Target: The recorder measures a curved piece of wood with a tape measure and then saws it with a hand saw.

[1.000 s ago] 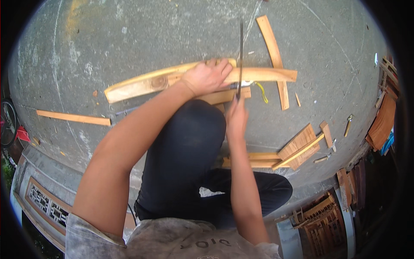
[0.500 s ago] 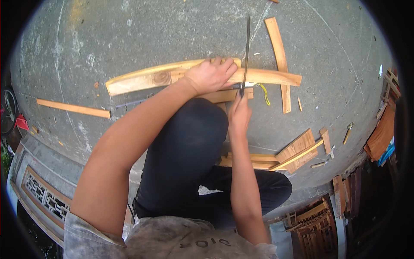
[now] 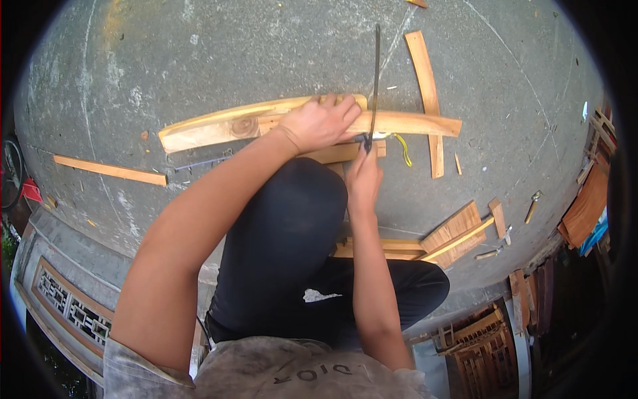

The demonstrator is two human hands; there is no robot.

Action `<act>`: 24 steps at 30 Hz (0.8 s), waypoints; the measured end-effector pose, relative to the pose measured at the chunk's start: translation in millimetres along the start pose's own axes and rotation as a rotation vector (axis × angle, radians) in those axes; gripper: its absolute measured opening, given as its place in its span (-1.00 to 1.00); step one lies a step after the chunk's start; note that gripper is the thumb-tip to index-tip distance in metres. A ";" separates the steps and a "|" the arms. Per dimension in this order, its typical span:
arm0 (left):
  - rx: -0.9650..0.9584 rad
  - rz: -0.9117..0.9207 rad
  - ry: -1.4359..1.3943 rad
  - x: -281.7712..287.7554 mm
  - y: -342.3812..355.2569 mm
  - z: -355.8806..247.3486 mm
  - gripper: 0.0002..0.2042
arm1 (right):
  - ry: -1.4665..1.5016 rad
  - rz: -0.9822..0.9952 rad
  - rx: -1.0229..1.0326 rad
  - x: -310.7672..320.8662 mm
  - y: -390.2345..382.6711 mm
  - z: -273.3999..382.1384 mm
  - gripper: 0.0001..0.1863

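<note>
Plank pinned by one hand, crossed by a blade in the other

The long plank lies crosswise in front of the raised knee, supported among other lengths of wood above the concrete floor. The left hand is on top of it, its fingers hooked over the far edge and clamped on the wood, apparently to press it down and stop it sliding. A curved board runs along the far side and a pale block sits toward the left end; together they seem to act as a bed, lifting the plank so that its right end projects freely.

The right hand has its fingers wrapped around the handle of a thin dark tool, probably a saw seen edge-on. Its blade points away from the person and crosses the plank just right of the left hand; that short gap probably gives firm support near the crossing while sparing the fingers. Whether the teeth are in the wood cannot be told.

Beyond the crossing, the plank's end passes over a loose strip; whether they touch is unclear. A yellow strap lies near the right hand. A hammer rests well apart on the right, perhaps simply out of the way.
</note>
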State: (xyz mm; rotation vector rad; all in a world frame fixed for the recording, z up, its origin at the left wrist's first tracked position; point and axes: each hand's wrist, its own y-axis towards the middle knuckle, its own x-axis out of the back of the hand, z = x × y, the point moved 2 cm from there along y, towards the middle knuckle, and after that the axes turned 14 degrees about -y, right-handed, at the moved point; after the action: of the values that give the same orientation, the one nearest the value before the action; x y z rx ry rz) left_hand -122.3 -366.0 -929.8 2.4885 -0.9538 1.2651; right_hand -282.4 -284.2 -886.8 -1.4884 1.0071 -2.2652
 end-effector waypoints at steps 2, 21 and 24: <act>-0.060 -0.065 0.040 -4.2 0.6 -8.6 -0.50 | -0.001 0.028 -0.055 -14.6 -42.2 -50.8 -0.70; -0.038 -0.024 0.081 4.7 -3.3 5.1 -0.54 | 0.104 -0.019 0.034 -16.4 -44.0 -27.2 -0.66; -0.020 -0.002 0.014 1.6 2.1 -4.4 -0.54 | 0.009 0.165 -0.133 2.5 -13.0 -3.2 -0.63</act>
State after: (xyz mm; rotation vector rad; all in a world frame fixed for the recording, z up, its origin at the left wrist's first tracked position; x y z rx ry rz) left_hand -125.8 -366.5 -926.1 2.4609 -0.9559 1.2646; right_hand -284.2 -274.8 -877.1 -1.3893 1.2567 -2.1279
